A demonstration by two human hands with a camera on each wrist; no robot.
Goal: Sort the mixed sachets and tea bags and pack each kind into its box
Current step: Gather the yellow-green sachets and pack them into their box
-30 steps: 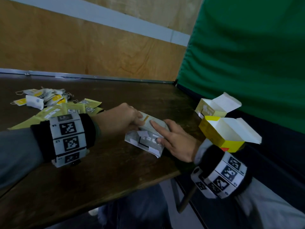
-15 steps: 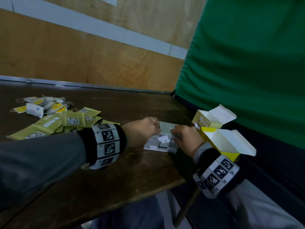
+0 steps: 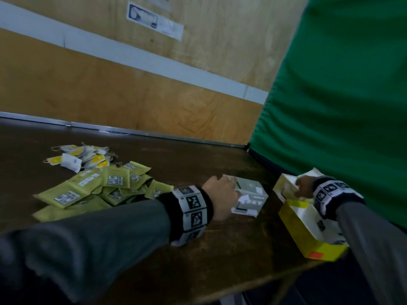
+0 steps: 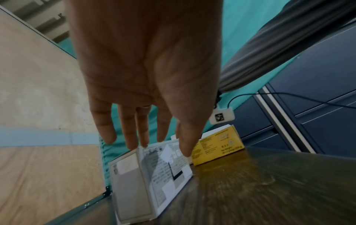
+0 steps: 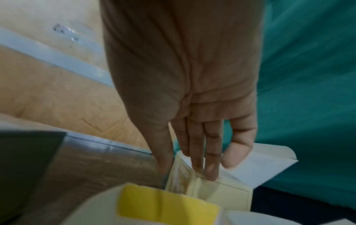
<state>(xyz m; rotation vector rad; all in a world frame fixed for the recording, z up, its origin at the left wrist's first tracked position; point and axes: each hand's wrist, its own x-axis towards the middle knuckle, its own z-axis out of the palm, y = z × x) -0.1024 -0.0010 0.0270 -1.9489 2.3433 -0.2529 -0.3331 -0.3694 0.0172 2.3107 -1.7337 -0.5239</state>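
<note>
A grey-and-white box [image 3: 253, 194] [image 4: 163, 175] stands on the table. My left hand [image 3: 222, 192] [image 4: 163, 147] holds it by its top, thumb on the printed face and fingertips on the upper edge. To its right is an open pale yellow box [image 3: 285, 187] [image 5: 221, 193]. My right hand [image 3: 304, 188] [image 5: 185, 169] pinches that box's side wall, thumb outside and fingers inside. A bright yellow box [image 3: 308, 241] [image 4: 217, 146] [image 5: 163, 202] lies open nearer to me. Green sachets [image 3: 94, 188] are heaped at the left, with white-and-yellow tea bags [image 3: 81, 155] behind them.
The dark wooden table [image 3: 198, 164] ends just right of the boxes and at its near edge. A green curtain [image 3: 341, 84] hangs close behind the boxes on the right. A plywood wall backs the table.
My right hand has left the grey box and moved right to the pale yellow box. My left hand stays on the grey box, which has risen from lying flat to standing.
</note>
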